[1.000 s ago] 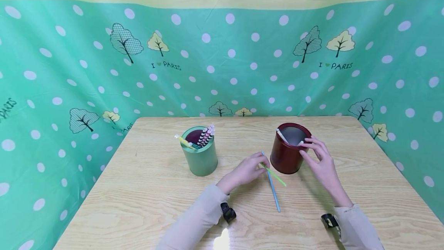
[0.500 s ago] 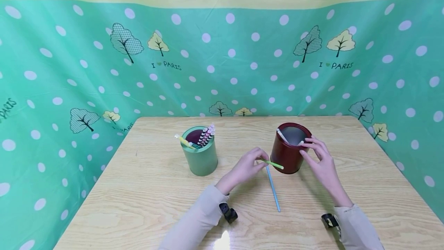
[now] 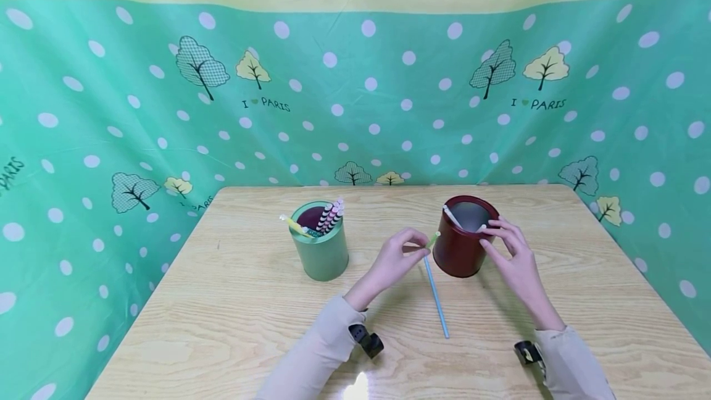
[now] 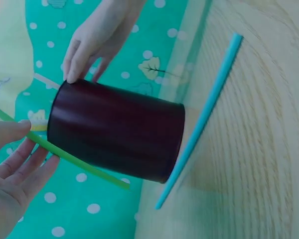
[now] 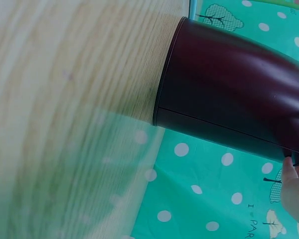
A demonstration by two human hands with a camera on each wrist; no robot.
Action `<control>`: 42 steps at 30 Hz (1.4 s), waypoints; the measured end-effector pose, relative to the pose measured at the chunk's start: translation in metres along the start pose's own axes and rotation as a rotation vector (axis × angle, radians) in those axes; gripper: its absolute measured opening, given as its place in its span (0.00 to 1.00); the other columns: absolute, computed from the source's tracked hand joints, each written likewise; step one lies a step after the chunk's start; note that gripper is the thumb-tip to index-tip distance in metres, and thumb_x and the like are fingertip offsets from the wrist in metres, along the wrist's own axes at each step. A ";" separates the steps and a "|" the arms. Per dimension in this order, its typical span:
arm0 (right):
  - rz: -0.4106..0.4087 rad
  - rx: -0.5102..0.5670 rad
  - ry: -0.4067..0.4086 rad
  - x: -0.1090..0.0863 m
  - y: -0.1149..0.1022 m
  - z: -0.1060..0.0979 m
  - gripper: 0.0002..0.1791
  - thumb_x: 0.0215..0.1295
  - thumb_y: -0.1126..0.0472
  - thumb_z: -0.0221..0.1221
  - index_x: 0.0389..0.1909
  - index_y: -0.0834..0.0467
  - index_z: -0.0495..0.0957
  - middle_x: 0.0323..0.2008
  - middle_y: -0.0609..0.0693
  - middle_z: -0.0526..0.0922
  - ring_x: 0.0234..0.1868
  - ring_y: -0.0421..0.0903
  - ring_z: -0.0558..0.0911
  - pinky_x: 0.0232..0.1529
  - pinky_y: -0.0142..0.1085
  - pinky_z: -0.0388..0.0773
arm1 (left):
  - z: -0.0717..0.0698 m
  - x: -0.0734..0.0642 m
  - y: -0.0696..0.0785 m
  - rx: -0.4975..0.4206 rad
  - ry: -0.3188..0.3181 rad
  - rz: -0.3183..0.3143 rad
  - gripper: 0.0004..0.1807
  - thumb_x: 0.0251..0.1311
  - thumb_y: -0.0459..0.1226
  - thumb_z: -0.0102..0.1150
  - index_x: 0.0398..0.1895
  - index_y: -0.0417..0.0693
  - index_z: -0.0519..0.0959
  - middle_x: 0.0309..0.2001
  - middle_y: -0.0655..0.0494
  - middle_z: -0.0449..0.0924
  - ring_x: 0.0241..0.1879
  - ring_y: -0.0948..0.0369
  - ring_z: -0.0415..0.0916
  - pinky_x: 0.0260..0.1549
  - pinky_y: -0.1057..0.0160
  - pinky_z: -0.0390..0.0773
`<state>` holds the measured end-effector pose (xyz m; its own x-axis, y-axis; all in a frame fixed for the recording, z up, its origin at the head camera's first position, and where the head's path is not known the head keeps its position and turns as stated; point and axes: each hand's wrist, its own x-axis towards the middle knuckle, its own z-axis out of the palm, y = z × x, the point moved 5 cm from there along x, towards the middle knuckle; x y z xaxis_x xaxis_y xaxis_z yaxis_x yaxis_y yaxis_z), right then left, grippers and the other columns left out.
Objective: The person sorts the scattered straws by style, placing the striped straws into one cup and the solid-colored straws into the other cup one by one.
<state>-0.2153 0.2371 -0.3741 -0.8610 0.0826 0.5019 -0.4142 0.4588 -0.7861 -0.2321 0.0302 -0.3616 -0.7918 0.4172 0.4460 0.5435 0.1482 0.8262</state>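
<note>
My left hand (image 3: 393, 259) pinches a thin green straw (image 3: 432, 240) between thumb and fingers, raised beside the dark red can (image 3: 460, 250). In the left wrist view the green straw (image 4: 84, 165) slants across in front of the can's side. My right hand (image 3: 518, 267) holds the can by its rim, thumb on the outside. Two white stick ends show at the can's mouth, one close to the right fingertips. A blue straw (image 3: 437, 297) lies on the table between the hands, its far end near the left fingertips.
A green can (image 3: 323, 258) stands to the left, holding several striped sticks (image 3: 331, 217) and a yellow one (image 3: 296, 226). The wooden table (image 3: 233, 313) ends at a dotted green cloth (image 3: 366, 116) behind. Each wrist wears a black camera.
My left hand has lifted the green straw off the blue one and turned it, so its free end now points up toward the red can's rim. The right hand stays put.
</note>
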 end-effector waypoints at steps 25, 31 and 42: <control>-0.031 0.027 -0.007 0.002 0.028 0.000 0.13 0.55 0.71 0.57 0.43 0.68 0.75 0.51 0.58 0.68 0.64 0.48 0.57 0.57 0.22 0.58 | -0.015 0.019 0.025 -0.370 0.252 -0.031 0.08 0.51 0.24 0.55 0.35 0.29 0.71 0.35 0.41 0.74 0.40 0.55 0.75 0.40 0.64 0.77; -0.028 0.017 -0.008 0.001 0.004 0.000 0.12 0.55 0.72 0.56 0.41 0.71 0.74 0.51 0.62 0.67 0.63 0.54 0.57 0.56 0.20 0.58 | -0.015 0.024 0.025 -0.402 0.283 0.034 0.08 0.52 0.25 0.56 0.36 0.30 0.71 0.36 0.41 0.74 0.40 0.56 0.75 0.41 0.61 0.77; -0.019 0.016 -0.012 0.000 0.000 0.000 0.12 0.56 0.72 0.56 0.41 0.71 0.74 0.50 0.63 0.67 0.63 0.55 0.57 0.56 0.21 0.58 | -0.007 0.031 0.037 -0.468 0.297 0.096 0.09 0.52 0.23 0.55 0.37 0.26 0.71 0.39 0.31 0.72 0.38 0.65 0.75 0.42 0.58 0.76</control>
<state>-0.2151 0.2370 -0.3738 -0.8565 0.0635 0.5122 -0.4349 0.4458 -0.7824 -0.2386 0.0423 -0.3146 -0.8258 0.1291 0.5489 0.4893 -0.3198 0.8113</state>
